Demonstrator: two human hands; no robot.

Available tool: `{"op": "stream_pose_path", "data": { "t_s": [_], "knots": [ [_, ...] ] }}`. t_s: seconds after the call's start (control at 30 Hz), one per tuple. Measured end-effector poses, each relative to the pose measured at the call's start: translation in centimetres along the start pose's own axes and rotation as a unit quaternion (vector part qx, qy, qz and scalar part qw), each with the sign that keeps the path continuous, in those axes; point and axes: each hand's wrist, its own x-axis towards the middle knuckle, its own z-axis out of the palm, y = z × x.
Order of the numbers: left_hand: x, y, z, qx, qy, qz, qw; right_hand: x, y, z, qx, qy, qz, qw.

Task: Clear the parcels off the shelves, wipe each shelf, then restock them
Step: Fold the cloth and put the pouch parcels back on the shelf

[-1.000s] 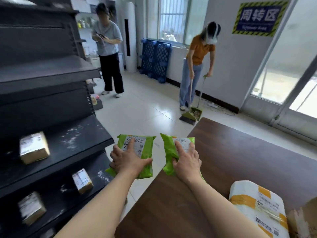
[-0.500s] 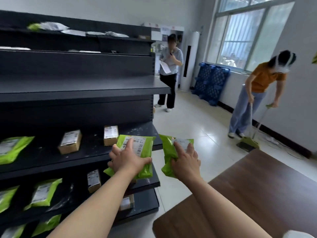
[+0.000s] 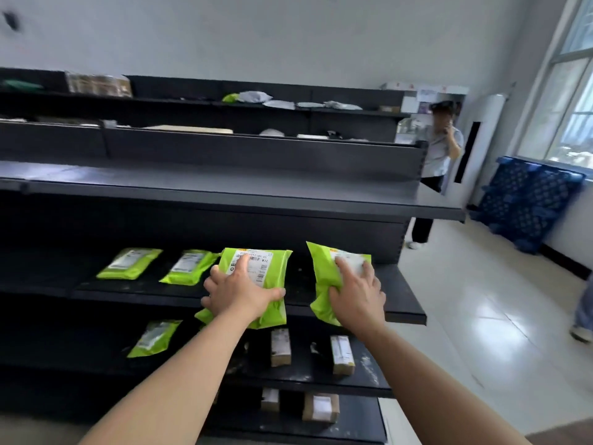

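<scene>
- A person's left hand was clamped on a green parcel, thumb at its right edge and fingers spread over the printed label; the right hand was clamped on a second green parcel in the same way.
- Both parcels stood on their long axes, pointing toward 12 o'clock, their lower ends overhanging the front lip of the middle shelf.
- The open stretch of that shelf lay directly at 12 o'clock from the two hands, just beyond the parcels; the right hand was nearer the shelf's free end at 3 o'clock, so its parcel looked likely to take the end slot.
- At 10 o'clock from the left hand, two shelved green parcels already lay flat on the same shelf, suggesting restocking was under way.
- Farther off, at 12 o'clock, the upper shelf stood bare.
</scene>
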Motion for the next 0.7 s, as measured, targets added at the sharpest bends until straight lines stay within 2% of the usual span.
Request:
{"op": "stream_pose_path", "data": {
  "t_s": [0.37, 0.7],
  "knots": [
    [8.6, -13.5, -13.0, -0.018, 0.084, -0.065, 0.994, 1.5, -19.1, 6.1, 0.024, -0.004, -0.08, 0.997],
    [14.2, -22.8, -20.3, -0.014, 0.116, -0.101, 0.988, 2.9, -32.0, 10.7, 0.043, 0.011, -0.136, 0.99]
  ]
}}
